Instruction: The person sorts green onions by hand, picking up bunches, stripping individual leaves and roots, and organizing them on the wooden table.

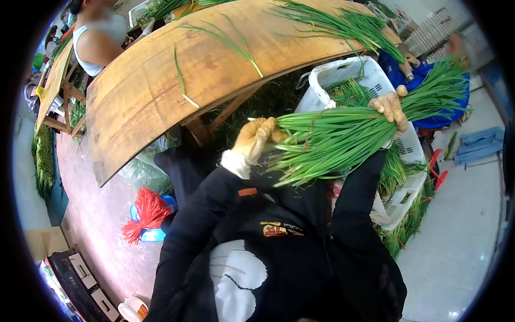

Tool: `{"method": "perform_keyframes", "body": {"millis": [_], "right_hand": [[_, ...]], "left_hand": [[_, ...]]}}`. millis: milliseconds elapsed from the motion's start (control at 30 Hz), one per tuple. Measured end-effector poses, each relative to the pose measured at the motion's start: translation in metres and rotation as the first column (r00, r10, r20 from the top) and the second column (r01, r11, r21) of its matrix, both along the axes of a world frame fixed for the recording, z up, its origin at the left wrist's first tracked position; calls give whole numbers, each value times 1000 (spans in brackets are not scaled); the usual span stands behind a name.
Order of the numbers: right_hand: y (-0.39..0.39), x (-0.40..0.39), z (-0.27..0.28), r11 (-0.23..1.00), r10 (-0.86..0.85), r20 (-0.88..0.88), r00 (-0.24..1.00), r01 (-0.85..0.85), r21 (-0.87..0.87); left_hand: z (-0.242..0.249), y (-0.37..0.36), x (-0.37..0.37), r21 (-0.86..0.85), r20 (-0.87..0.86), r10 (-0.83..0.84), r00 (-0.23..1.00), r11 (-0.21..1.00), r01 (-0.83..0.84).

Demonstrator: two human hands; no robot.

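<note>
A thick bunch of green garlic chives [338, 140] lies across in front of my chest, its pale root ends to the left and its leaf tips to the right. My right hand [390, 111], in a soiled tan glove, is wrapped round the leafy part. At the root end, my left hand [255, 138], gloved as well, has its fingers curled closed against the pale stalks. A whitish stalk tip pokes out above those fingers. Below the bunch stands a white plastic basket [316, 80] with more chives inside.
A wooden table [150, 80] with loose chives [343, 27] arches ahead. A person [99, 40] stands behind it at left. Red ties [147, 212] sit on a blue stool at lower left. More chives [405, 236] lie beside the basket.
</note>
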State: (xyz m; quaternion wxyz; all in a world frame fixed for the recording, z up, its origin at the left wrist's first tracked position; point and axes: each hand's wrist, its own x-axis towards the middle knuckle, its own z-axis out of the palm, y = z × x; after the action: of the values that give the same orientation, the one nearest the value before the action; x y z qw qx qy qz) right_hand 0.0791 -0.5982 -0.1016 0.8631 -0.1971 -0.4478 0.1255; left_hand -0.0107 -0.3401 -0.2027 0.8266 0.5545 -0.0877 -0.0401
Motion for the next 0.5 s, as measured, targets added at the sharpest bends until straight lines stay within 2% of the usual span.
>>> {"method": "perform_keyframes", "body": {"millis": [33,100,167,200,233,300,333,367,400,433,467,500], "right_hand": [[-1,3,-3,997,21,101,995,-14,-70],[-4,3,-9,993,-38,101,994,49,-103],[-1,0,-11,963,-110,91,990,128,-237],[4,-1,-11,951,-162,92,982,181,-252],[9,-5,-9,951,-163,90,982,181,-251],[19,-15,-3,834,-442,59,895,434,-342],[16,-14,-4,841,-449,31,893,434,-324],[9,-9,-6,842,-447,31,894,432,-324],[0,-2,-7,906,-353,13,935,346,-243],[-6,3,-9,955,-254,4,967,251,-160],[-5,-2,-3,870,-456,-2,890,446,-210],[7,-12,9,749,-635,-60,770,594,-293]], "left_hand": [[2,12,-2,152,51,28,998,988,-35],[9,37,-5,50,166,7,986,999,-16],[18,50,-13,68,232,215,949,969,-236],[21,58,-14,50,179,279,943,955,-292],[15,64,-15,-8,244,322,915,944,-330],[2,76,-19,-211,253,345,904,932,-296],[-4,86,-23,-432,90,396,914,842,-323],[-8,99,-29,-620,-83,403,911,695,-364],[-11,111,-33,-586,-171,512,842,634,-504],[-22,128,-46,-242,-57,512,857,826,-509],[-26,129,-51,164,-13,383,923,912,-376],[-31,127,-56,546,-34,237,971,818,-181]]}}
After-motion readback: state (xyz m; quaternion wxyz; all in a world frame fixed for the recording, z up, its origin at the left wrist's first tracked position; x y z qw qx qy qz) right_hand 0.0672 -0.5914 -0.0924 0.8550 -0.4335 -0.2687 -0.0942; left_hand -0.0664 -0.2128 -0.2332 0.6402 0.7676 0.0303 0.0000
